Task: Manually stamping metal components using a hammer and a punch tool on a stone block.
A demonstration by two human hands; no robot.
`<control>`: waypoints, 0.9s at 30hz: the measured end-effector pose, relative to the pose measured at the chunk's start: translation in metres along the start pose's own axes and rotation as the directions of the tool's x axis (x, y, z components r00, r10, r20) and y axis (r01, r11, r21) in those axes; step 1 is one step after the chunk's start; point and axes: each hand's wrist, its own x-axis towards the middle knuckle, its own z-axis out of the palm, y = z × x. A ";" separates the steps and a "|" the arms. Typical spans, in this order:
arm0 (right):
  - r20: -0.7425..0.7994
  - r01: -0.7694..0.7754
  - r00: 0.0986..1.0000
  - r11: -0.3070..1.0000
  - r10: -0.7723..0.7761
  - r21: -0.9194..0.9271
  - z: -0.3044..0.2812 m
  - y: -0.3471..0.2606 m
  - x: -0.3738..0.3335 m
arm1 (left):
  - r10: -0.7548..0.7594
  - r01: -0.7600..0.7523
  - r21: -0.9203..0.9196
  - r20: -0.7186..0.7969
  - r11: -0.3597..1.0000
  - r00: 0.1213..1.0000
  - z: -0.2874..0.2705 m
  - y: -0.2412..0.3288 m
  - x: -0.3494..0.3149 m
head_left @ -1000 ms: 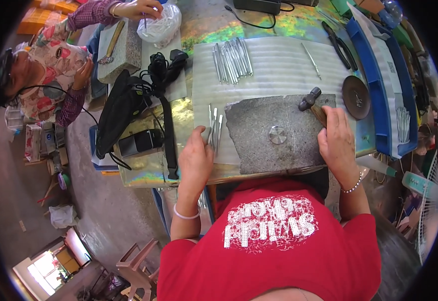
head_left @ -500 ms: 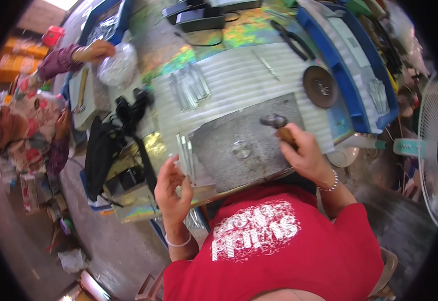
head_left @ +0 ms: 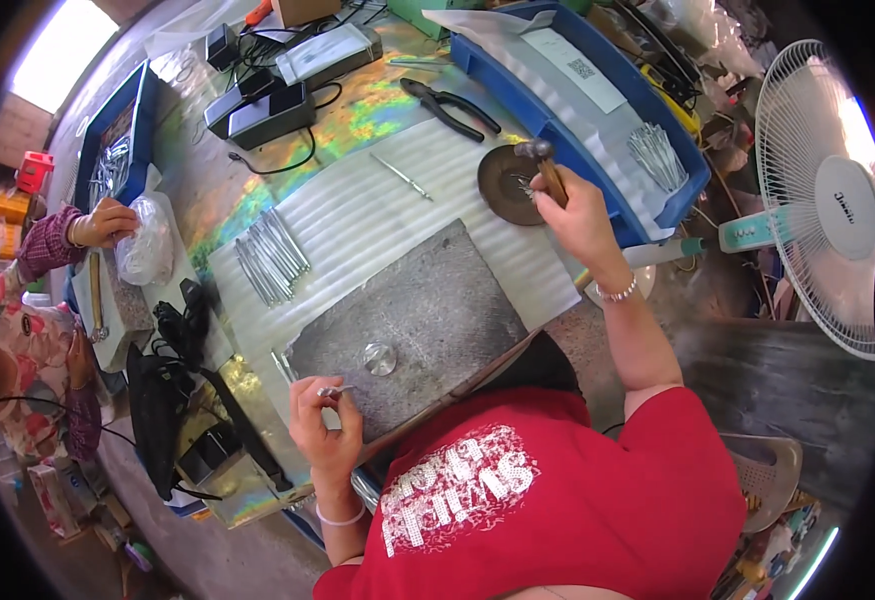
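Observation:
My left hand (head_left: 325, 430) is closed in a pinch on a thin silvery metal rod (head_left: 335, 390), by the near left corner of a grey slab (head_left: 437, 290). A small round shiny metal piece (head_left: 379, 359) lies on the slab near that hand. My right hand (head_left: 579, 220) grips a hammer (head_left: 553, 184) by its wooden handle, head up. Its fingertips reach over a brown round dish (head_left: 497, 205) holding small metal bits (head_left: 525, 188); whether they pinch one, I cannot tell. Beyond the slab, several metal rods (head_left: 272, 255) lie in a row on white foam sheeting (head_left: 347, 215).
A single thin rod (head_left: 402, 176) and black-handled pliers (head_left: 449, 108) lie farther back. On the right are a blue tray (head_left: 547, 135) with rods and a fan (head_left: 817, 200). A co-worker's hand (head_left: 107, 222) holds a clear plastic bag (head_left: 147, 245) at left, near a black bag (head_left: 162, 400).
The view has turned. My right hand, still with the hammer, has gone from above the slab to the brown dish. My left hand has closed its fingers on a rod beside the slab.

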 end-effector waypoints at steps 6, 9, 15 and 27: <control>0.170 0.289 0.957 0.844 -0.237 -0.452 0.006 0.031 0.047 | 0.000 0.002 -0.047 0.024 0.999 1.000 0.005 0.005 0.003; 0.208 0.311 0.949 0.799 -0.236 -0.514 0.011 0.028 0.056 | -0.199 0.205 -0.115 0.060 0.972 0.978 0.004 0.003 -0.005; 0.265 0.321 0.943 0.749 -0.200 -0.579 0.017 0.026 0.063 | -0.158 0.165 -0.052 0.110 0.985 0.981 0.003 0.005 0.000; 0.407 0.393 0.902 0.665 -0.144 -0.636 0.013 0.023 0.073 | -0.114 0.123 -0.064 0.128 0.990 0.985 0.004 -0.001 0.002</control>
